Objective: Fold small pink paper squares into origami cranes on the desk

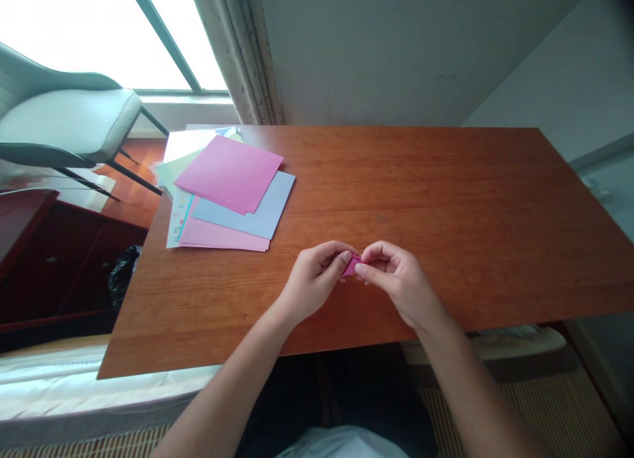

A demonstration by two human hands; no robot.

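Note:
A small folded piece of pink paper point(351, 267) is held between my two hands, above the near part of the wooden table point(421, 200). My left hand point(317, 273) pinches its left side, thumb on top and fingers curled behind. At the right end, the thumb and index finger of my right hand point(393, 273) grip it. Much of the paper is covered by my fingers, so its full shape cannot be made out.
Sheets of pink paper point(230, 174) and blue paper point(262, 210) lie in a loose pile at the table's back left. A pale chair point(69, 117) stands by the window, left of the table. A curtain point(238, 48) hangs behind the pile.

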